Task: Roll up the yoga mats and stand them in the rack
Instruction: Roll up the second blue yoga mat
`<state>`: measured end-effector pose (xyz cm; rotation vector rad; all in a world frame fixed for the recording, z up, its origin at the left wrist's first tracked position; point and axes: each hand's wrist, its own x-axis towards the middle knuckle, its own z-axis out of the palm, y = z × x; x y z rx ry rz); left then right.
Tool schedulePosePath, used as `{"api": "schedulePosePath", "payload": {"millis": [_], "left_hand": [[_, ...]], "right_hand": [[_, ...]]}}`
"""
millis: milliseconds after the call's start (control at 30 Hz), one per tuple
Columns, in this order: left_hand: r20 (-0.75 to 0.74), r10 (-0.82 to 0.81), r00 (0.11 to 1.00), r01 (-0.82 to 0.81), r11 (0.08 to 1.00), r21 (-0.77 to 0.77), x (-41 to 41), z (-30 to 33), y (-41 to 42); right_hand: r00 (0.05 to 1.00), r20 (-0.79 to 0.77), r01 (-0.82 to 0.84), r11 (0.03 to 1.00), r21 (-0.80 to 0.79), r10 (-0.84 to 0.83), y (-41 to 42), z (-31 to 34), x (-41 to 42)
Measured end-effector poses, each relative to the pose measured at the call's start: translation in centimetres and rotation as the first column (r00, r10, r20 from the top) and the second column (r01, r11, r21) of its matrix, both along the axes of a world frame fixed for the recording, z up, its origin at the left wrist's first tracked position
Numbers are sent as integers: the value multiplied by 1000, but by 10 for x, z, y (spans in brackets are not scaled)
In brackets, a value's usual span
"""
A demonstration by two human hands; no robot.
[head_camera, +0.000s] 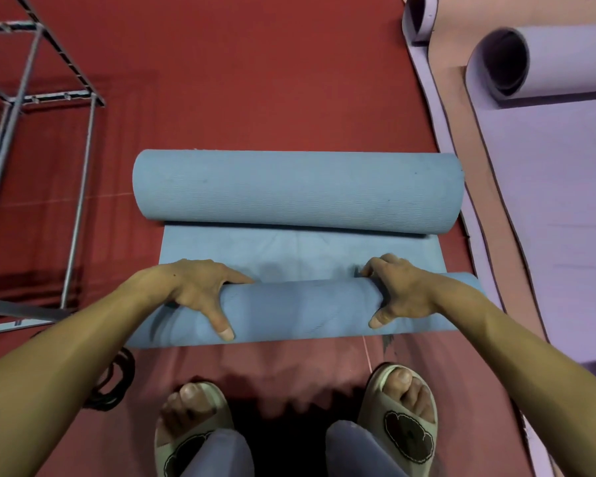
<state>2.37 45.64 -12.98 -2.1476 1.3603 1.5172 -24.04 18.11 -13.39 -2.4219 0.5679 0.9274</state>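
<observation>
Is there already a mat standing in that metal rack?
No: the metal rack shows only bare bars, while the blue mat and the purple mats all lie on the red floor.

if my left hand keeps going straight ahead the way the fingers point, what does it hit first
Probably the flat blue strip of mat, then the far roll. The left hand grips the near roll, fingers pointing forward and down over it.
</observation>
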Motion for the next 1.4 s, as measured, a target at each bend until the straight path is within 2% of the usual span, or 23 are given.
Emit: {"api": "schedulePosePath", "payload": {"millis": [67,133,200,367,600,733,833,967,1067,1167,1233,1333,1400], "left_hand": [[58,-39,998,38,999,23,2,5,-2],[198,-107,974,112,994,-12,6,10,-7],[324,-147,935,178,981,-70,4,13,-11],[449,-172,877,271,948,-166,-17,16,-8],[646,-19,763,235,940,-250,-57,-3,-2],[611,21,791,183,945,-271,-59,0,-7],[613,16,790,188,945,-268,-57,3,-6],[634,-6,773,228,936,-269,-58,3,-1],[559,154,815,140,884,-447,-63,2,4],[545,256,799,124,815,-565,-72,1,9],[543,260,798,135,801,-583,-73,0,9],[562,237,792,139,827,-545,-66,-7,5],[570,242,785,133,833,-537,-61,-9,0]], "right_hand": [[997,18,-66,989,-129,69,-1,-1,-1],[990,15,-133,972,-192,138,-4,0,-1],[989,-7,-150,976,-156,151,-9,3,2],[993,-40,-114,982,-149,109,-16,5,16],[1000,-1,17,997,-75,-17,-23,7,26],[992,80,-80,967,-241,102,-17,10,24],[988,123,-62,970,-235,93,-12,12,20],[992,99,-51,967,-249,78,-7,14,20],[988,155,36,967,-251,3,-6,14,22],[957,281,146,953,-264,-69,-6,8,25],[943,326,156,947,-279,-59,-6,5,28],[922,381,194,935,-296,-71,-3,3,31],[930,359,192,936,-294,-78,1,4,31]]}}
